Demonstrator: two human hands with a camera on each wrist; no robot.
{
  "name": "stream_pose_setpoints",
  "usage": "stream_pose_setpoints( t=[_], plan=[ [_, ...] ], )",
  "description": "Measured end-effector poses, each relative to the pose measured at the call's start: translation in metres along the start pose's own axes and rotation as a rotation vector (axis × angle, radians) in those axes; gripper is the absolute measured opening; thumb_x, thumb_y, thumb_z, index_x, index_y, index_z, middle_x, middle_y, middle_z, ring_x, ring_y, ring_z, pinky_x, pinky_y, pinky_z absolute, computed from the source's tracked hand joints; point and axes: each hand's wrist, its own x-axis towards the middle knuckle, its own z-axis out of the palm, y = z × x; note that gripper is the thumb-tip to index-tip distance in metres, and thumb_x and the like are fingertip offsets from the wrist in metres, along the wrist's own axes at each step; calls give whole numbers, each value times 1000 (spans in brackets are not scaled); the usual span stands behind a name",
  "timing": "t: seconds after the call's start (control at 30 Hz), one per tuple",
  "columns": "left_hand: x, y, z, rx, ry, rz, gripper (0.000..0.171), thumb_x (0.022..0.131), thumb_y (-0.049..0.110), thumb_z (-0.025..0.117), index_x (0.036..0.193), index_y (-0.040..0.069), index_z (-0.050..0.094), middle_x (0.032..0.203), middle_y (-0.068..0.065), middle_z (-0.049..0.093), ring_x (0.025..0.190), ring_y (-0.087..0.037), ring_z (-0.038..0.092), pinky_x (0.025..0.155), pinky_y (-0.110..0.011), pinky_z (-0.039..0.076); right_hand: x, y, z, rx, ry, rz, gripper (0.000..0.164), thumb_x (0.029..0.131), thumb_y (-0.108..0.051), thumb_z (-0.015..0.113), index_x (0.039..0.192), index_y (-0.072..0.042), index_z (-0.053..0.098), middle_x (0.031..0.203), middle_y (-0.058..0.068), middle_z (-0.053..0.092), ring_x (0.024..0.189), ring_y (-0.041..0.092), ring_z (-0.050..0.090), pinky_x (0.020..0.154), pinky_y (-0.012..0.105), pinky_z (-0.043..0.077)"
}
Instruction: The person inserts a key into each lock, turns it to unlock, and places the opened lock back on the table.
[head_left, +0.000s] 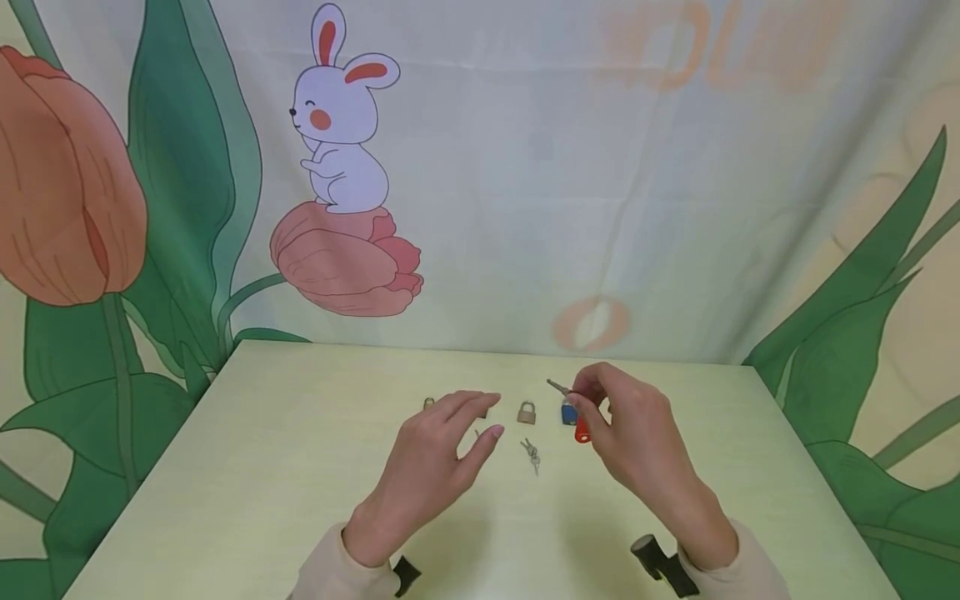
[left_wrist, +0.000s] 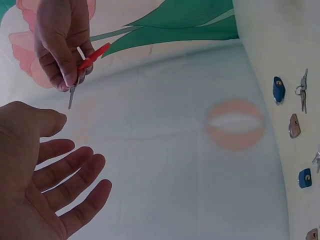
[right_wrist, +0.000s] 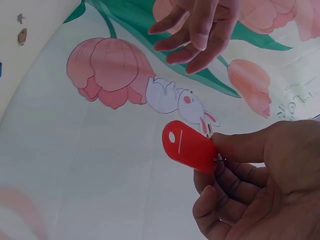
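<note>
My right hand [head_left: 637,433] pinches a key [head_left: 558,387] between thumb and fingers, raised above the table. From the key hangs a red plastic tag [right_wrist: 187,145], its slot and hole showing in the right wrist view. My left hand [head_left: 431,454] hovers to the left of it with fingers spread and relaxed, holding nothing. Behind the hands lie a brass padlock [head_left: 527,415] and a blue padlock [head_left: 570,414], the latter partly covered by the right hand. A second blue padlock [left_wrist: 305,178] and another brass padlock [left_wrist: 312,235] appear in the left wrist view.
Loose keys on a ring [head_left: 532,455] lie in front of the middle brass padlock. More keys [left_wrist: 317,160] lie near the second blue padlock, mostly hidden by the left hand in the head view. A printed curtain [head_left: 495,208] hangs behind the pale table [head_left: 262,467].
</note>
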Motion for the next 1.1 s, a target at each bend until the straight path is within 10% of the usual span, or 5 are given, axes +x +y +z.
stream_pose_setpoints(
  t=[0.57,1.1],
  plan=[
    [7,8,-6,-379,46,-68,10,96,15,62,103,13,70,96,3,72,84,-8,66,74,-28,56,-8,-21,-1,115,15,-146,14,86,-11,75,92,-17,63,65,-13,58,66,-1,50,65,21,46],
    [8,15,-9,-501,28,-137,9,96,18,63,100,15,71,90,5,72,78,-6,64,81,-38,51,-12,-27,4,181,-26,-249,15,86,-9,75,92,-16,63,77,-14,60,71,-1,52,63,19,45]
  ],
)
